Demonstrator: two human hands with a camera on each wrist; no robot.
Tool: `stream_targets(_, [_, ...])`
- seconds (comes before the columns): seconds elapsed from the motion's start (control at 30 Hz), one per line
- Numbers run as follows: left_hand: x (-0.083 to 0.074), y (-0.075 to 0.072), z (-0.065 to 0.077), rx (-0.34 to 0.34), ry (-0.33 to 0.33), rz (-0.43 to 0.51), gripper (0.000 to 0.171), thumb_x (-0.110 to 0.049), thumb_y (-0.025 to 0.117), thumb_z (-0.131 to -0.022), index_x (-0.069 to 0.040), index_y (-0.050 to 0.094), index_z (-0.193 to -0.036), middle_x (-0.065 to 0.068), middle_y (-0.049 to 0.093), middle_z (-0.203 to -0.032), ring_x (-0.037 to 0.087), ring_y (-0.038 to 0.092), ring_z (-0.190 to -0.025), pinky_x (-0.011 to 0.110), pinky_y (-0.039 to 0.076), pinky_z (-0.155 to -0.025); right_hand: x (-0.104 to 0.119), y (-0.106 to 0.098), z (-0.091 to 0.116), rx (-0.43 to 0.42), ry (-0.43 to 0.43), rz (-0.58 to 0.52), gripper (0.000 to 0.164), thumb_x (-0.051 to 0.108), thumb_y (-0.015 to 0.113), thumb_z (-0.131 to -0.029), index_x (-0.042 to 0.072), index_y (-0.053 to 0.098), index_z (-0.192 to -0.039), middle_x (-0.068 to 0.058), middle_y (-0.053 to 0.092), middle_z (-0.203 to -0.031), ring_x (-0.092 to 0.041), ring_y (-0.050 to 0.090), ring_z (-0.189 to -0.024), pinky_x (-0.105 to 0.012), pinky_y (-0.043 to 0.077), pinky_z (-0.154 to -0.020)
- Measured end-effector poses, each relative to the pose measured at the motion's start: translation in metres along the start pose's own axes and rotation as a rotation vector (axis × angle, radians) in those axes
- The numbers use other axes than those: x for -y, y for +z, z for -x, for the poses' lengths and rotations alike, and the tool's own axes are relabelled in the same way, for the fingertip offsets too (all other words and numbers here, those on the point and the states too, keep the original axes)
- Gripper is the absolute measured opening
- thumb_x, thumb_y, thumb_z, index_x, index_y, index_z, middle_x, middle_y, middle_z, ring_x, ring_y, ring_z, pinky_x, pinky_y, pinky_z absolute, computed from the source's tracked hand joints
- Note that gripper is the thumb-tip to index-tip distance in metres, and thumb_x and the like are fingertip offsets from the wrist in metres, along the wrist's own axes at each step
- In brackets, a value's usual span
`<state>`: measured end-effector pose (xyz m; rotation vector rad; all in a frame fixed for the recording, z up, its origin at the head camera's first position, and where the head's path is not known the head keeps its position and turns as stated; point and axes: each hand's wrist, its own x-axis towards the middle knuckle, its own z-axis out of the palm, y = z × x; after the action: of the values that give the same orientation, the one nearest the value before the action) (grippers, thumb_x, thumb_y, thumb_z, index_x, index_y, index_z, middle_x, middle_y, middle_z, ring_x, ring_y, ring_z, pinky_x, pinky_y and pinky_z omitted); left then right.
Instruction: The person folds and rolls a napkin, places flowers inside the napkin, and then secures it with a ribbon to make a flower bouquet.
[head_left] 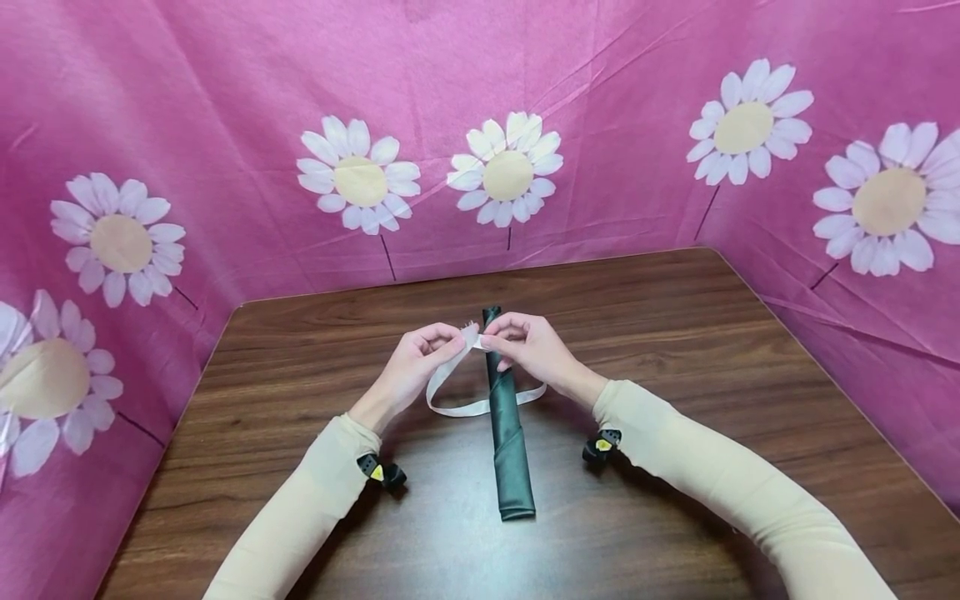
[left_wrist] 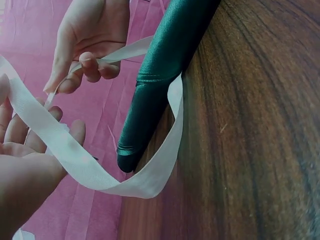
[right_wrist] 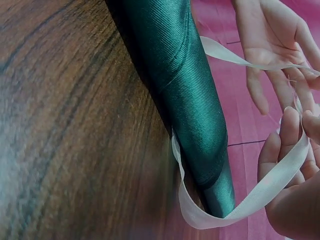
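Observation:
A dark green rolled satin cloth lies lengthwise on the table. Beneath it passes a white ribbon, whose two ends rise in loops on either side. My left hand pinches one frayed end of the ribbon between thumb and fingers, just left of the roll's far part. Over the roll, my right hand pinches the other end. The two ends meet between the fingertips. In the left wrist view the ribbon bends up from under the green roll; the right wrist view shows the ribbon looping similarly.
The brown wood-grain table has a far edge against a pink cloth backdrop printed with white daisies. Black straps with yellow-marked devices hang at both wrists, close to the tabletop.

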<state>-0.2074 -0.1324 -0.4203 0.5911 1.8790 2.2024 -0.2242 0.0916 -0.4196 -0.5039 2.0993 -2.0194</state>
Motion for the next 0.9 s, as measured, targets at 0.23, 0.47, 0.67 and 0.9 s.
stream_targets(0.23, [-0.001,0.000,0.000,-0.035,-0.002,-0.097,0.009,-0.006,0.065,-0.099,-0.006,0.071,-0.105,-0.001,0.074,-0.089,0.013,0.065,-0.083,0.025,0.051,-0.073,-0.002,0.000,0.000,0.012,-0.030,-0.007,0.017,0.009,0.070,-0.097,-0.003,0.066,-0.108,-0.032,0.067,-0.099,-0.020,0.065,-0.062,-0.033,0.059,-0.062])
stream_targets(0.47, [-0.004,-0.001,0.000,-0.055,-0.002,-0.144,0.013,-0.009,0.068,-0.098,-0.001,0.072,-0.107,0.007,0.075,-0.095,0.013,0.067,-0.087,0.025,0.053,-0.078,-0.003,-0.002,-0.001,0.049,-0.039,-0.009,0.024,0.005,0.067,-0.098,-0.007,0.058,-0.117,-0.037,0.066,-0.098,-0.026,0.066,-0.069,-0.032,0.058,-0.064])
stream_targets(0.67, [-0.004,0.000,-0.001,-0.048,0.008,-0.153,0.017,-0.010,0.069,-0.098,0.002,0.072,-0.108,0.010,0.074,-0.114,0.015,0.070,-0.102,0.027,0.054,-0.085,0.001,-0.007,0.001,0.105,-0.060,0.022,0.024,0.007,0.067,-0.098,0.000,0.060,-0.120,-0.035,0.067,-0.097,-0.030,0.064,-0.070,-0.030,0.055,-0.059])
stream_targets(0.9, [-0.005,0.005,-0.002,-0.133,0.032,-0.265,0.021,-0.014,0.074,-0.095,0.003,0.074,-0.106,0.010,0.075,-0.109,0.016,0.068,-0.112,0.025,0.054,-0.086,0.000,-0.012,0.003,0.130,-0.041,0.085,0.037,0.011,0.074,-0.094,0.004,0.062,-0.129,-0.010,0.073,-0.088,-0.016,0.054,-0.054,-0.028,0.046,-0.049])
